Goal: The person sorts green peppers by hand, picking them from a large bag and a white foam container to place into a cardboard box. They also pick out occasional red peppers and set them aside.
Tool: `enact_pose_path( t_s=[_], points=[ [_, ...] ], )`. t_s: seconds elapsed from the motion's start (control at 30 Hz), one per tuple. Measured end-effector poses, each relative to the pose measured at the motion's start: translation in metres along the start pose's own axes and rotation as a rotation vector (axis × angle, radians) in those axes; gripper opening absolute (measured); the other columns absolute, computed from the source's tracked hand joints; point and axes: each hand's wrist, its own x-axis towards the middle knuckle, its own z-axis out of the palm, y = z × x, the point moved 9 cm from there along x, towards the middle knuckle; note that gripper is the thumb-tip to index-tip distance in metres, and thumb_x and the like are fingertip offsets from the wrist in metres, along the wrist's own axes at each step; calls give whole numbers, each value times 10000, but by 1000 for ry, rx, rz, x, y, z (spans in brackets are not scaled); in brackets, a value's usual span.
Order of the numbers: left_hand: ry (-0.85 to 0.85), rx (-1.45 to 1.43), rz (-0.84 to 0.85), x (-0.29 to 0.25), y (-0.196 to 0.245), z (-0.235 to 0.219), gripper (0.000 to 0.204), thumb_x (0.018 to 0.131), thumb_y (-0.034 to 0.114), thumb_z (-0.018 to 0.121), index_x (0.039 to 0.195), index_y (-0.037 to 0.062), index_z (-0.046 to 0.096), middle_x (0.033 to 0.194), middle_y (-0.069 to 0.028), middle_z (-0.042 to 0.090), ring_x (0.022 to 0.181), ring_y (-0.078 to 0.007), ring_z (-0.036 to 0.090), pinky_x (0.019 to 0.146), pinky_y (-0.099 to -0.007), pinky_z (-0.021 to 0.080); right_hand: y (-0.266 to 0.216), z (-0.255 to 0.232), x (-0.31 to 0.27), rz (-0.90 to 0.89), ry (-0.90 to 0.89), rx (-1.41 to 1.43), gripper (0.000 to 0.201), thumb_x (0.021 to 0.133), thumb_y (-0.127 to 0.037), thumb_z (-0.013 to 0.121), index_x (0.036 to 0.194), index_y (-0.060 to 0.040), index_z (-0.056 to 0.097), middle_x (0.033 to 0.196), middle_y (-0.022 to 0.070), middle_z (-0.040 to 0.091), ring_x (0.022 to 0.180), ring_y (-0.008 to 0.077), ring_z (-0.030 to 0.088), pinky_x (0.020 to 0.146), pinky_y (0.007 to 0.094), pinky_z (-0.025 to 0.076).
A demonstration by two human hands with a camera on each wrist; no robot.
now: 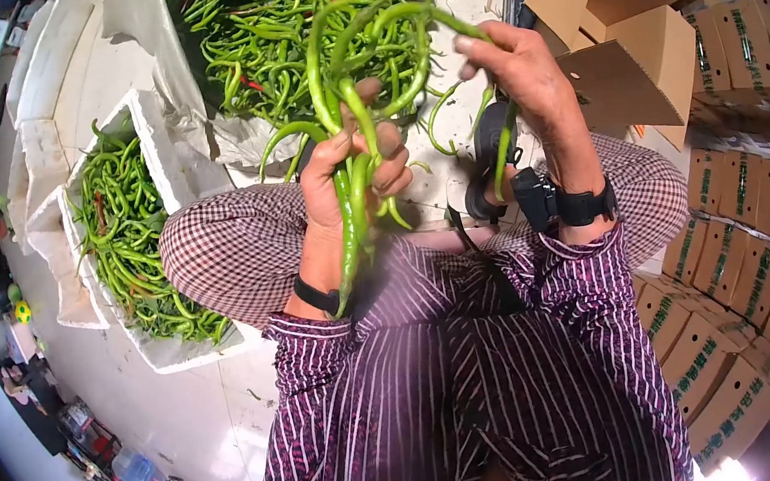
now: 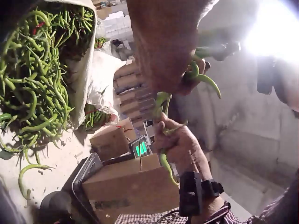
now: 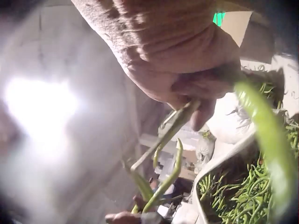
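Observation:
Several long green chili peppers point(image 1: 349, 235) are gripped in my left hand point(image 1: 319, 176), some pointing up past the fingers and one hanging down over the wrist. To the right, my raised right hand point(image 1: 533, 73) holds a green chili pepper point(image 1: 503, 159) that hangs below its palm. Its thumb and fingertips are at the end of another curved pepper, which arches over from the left hand's bunch. In the right wrist view, a blurred pepper point(image 3: 266, 135) sticks out from the right hand point(image 3: 187, 70), and thumb and finger pinch a thin stem end point(image 3: 173, 126).
A large open sack of green peppers point(image 1: 256, 54) lies ahead. At the left stands a white foam box point(image 1: 174, 358) filled with peppers. An open cardboard box point(image 1: 620, 77) is at the right, beside stacked printed cartons point(image 1: 735, 197). The person's crossed legs point(image 1: 232, 245) lie below the hands.

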Motion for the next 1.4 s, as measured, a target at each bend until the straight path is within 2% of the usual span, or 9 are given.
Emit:
enact_pose_path(
  t_s=[0.2,0.8,0.9,0.93,1.0,1.07,1.13,1.23,1.4],
  points=[
    [1,-104,4,-2,2,-9,353,835,261,546,1145,103,492,716,-32,416,531,-123,389,459,-239,304,55,-10,0,146,-24,764,212,891,-243,647,920,-40,593,670,-7,559,425,-1,329,390,151,256],
    [352,-53,135,6,6,-51,253,869,183,554,1063,36,488,796,-33,471,614,-105,422,477,-220,341,25,30,-55,279,-162,934,174,923,-179,600,994,-27,551,662,-20,518,425,-14,280,382,161,205],
    [386,-15,113,8,2,-71,264,843,198,594,1056,62,519,774,1,492,638,-124,467,559,-263,395,-22,69,-47,188,-355,957,149,927,-162,584,983,-28,549,663,-29,492,425,-16,286,378,159,201],
    [618,141,144,-3,5,-71,268,872,270,600,1054,81,543,824,7,543,674,-115,517,593,-264,434,-40,93,-41,178,-413,969,169,924,-168,589,997,-23,545,669,-19,510,424,-7,300,376,156,210],
    [551,-94,-86,-41,-20,-103,325,890,365,599,1066,95,560,931,-2,592,772,-130,581,674,-284,489,-97,154,-48,163,-639,935,189,922,-192,600,908,-5,581,658,32,551,434,21,351,374,187,263],
    [575,-73,-7,-36,-15,-113,334,891,374,598,1070,95,559,944,-5,593,784,-132,585,683,-283,492,-130,243,-55,120,-963,967,212,916,-200,608,896,11,607,722,88,614,457,54,384,395,202,294],
    [576,-36,113,-25,-2,-118,353,892,391,595,1079,94,558,970,-10,596,809,-134,591,700,-283,499,-134,286,-30,51,-845,754,283,972,-176,514,1071,88,545,1022,206,639,471,10,290,405,160,297],
    [536,19,263,-7,15,-117,382,895,417,591,1093,92,556,1009,-18,600,846,-137,602,726,-282,508,-113,277,-5,231,-838,1031,368,1011,-192,412,1164,140,454,1104,274,578,486,15,284,414,163,298],
    [437,36,325,8,22,-97,343,913,362,583,1105,80,551,1028,-39,601,898,-154,602,753,-280,520,-73,227,10,293,-622,1086,304,998,-180,439,1073,103,523,904,123,569,518,33,326,432,176,305]
  ],
)
